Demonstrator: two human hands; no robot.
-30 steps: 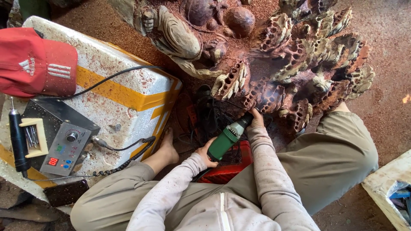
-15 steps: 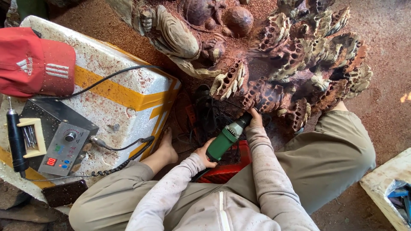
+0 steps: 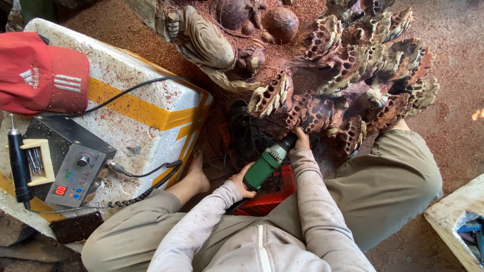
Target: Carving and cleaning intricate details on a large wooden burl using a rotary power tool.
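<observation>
I sit on the ground against a large reddish-brown wood carving (image 3: 333, 75) with honeycomb-like pods. Both hands hold a green power grinder (image 3: 266, 165) pointed up at the carving's lower edge. My left hand (image 3: 241, 180) grips the green body near its rear. Near the black nose of the tool, my right hand (image 3: 301, 142) is wrapped around its front, close under the wood. The tool's tip is hidden among the pods. A red box (image 3: 269, 199) lies under the grinder between my legs.
A white foam box (image 3: 141, 100) with yellow tape stands at left, carrying a red cap (image 3: 43, 73), a grey control unit (image 3: 68, 163) with a black handpiece (image 3: 19, 168) and coiled cable. Black cords lie by my bare foot (image 3: 196, 176). A pale crate (image 3: 456, 221) sits at right.
</observation>
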